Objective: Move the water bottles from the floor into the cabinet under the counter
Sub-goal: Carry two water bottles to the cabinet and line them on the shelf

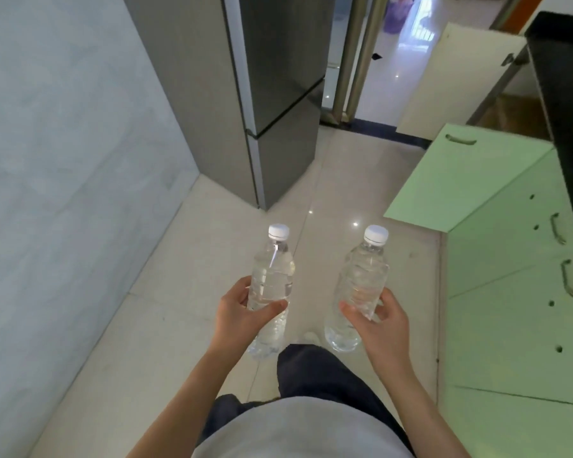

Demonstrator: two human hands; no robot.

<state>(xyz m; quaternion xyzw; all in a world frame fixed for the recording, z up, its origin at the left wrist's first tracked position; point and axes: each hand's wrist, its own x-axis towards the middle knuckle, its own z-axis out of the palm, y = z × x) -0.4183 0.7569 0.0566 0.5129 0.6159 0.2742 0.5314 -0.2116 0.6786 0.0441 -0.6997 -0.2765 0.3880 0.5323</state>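
I hold two clear plastic water bottles with white caps, both upright and off the floor in front of my body. My left hand [242, 314] grips the left bottle [272, 276] around its lower middle. My right hand [376, 317] grips the right bottle [364, 279] the same way. To my right runs the light green cabinet [510, 292] under a black counter [566, 77]. One green cabinet door [460, 180] stands swung open ahead on the right, and the inside behind it is hidden.
A grey fridge [245, 94] stands ahead on the left against a pale tiled wall [63, 160]. Glossy floor tiles [328, 193] lead to a doorway. A cream door [450, 84] hangs open further along the counter. My dark trouser leg [315, 371] steps forward between the bottles.
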